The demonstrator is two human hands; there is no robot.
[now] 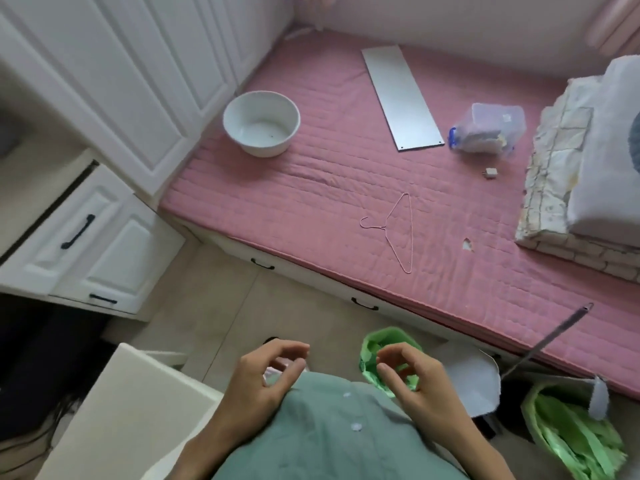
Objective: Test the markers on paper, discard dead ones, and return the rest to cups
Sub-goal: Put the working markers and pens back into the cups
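No markers, paper or cups show in the head view. My left hand hovers in front of my green shirt with its fingers loosely curled around nothing. My right hand does the same to the right, thumb and fingers apart, above a small bin lined with a green bag. Both hands are empty.
A pink mattress carries a white bowl, a grey board, a clear plastic box, a pink wire hanger and folded blankets. White cabinets stand left. A second green-bagged bin sits right. A white tabletop lies lower left.
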